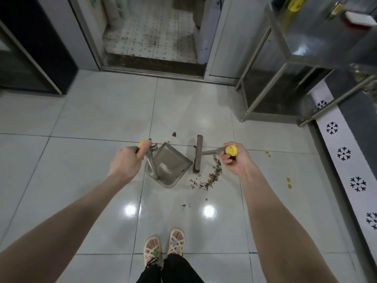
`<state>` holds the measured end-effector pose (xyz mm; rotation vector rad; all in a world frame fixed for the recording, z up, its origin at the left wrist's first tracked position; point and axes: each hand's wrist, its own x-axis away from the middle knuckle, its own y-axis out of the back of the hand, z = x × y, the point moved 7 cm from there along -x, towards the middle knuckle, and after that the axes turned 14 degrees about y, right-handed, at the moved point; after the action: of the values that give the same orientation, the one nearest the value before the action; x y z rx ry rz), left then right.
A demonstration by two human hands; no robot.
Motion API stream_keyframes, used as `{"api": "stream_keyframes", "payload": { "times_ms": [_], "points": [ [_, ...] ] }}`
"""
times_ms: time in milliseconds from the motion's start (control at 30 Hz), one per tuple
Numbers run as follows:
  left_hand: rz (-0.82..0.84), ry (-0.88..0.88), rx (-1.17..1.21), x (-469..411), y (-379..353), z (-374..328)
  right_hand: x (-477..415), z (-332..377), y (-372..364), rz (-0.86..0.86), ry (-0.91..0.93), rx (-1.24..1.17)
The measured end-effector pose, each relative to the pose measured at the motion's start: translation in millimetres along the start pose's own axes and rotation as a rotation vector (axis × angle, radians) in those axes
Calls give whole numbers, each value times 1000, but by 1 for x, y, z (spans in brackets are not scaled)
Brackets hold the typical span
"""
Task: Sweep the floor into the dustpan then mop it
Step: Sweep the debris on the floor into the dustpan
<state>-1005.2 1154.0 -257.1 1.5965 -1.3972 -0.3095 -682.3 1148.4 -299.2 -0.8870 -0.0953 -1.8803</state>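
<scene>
My sandals (163, 248) stand together on the glossy white tiled floor (91, 119), with a few dark specks (185, 206) just ahead of them. Further out, a loose curve of reddish-brown scraps (212, 178) lies on the tile, on the right of the broom head's near end. Some yellow spots (288, 183) sit well off to the right.

My left grip (126, 162) is curled tight round the top of the dustpan handle (150, 160), its yellow cap poking out past my thumb. The grey dustpan (175, 158) rests on the floor in front of me, with a pale clump (164, 168) inside it.

My right grip (234, 160) is wrapped round the yellow end of the broom handle (212, 151). The broom head (197, 154) stands on the floor just right of the dustpan's right corner, between the pan and the scraps.

Beyond the pan, a few bits (174, 134) lie near the tile seam. Farther still is a doorway (153, 37) onto a spotted tiled floor, and at far right a steel tabletop (318, 37) on metal legs.
</scene>
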Motion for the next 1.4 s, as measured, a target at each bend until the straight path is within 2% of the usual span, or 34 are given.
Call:
{"api": "stream_keyframes", "payload": {
  "times_ms": [233,567,800,1167,1267,1400],
  "points": [
    [-87,117,65,-1,22,28,-24,-15,-47,128,-41,-29],
    [-183,196,7,-27,57,60,-53,-48,-111,150,-123,-92],
    [-181,199,-36,-52,72,76,-83,-54,-160,162,-131,-43],
    [-151,210,-89,-94,87,85,-139,-96,-187,85,-176,-421],
    [-146,203,-104,-103,91,86,-145,-111,-175,18,-280,-266],
    [-111,164,-114,-106,90,84,-139,-106,-164,75,-332,76]
  ]
}}
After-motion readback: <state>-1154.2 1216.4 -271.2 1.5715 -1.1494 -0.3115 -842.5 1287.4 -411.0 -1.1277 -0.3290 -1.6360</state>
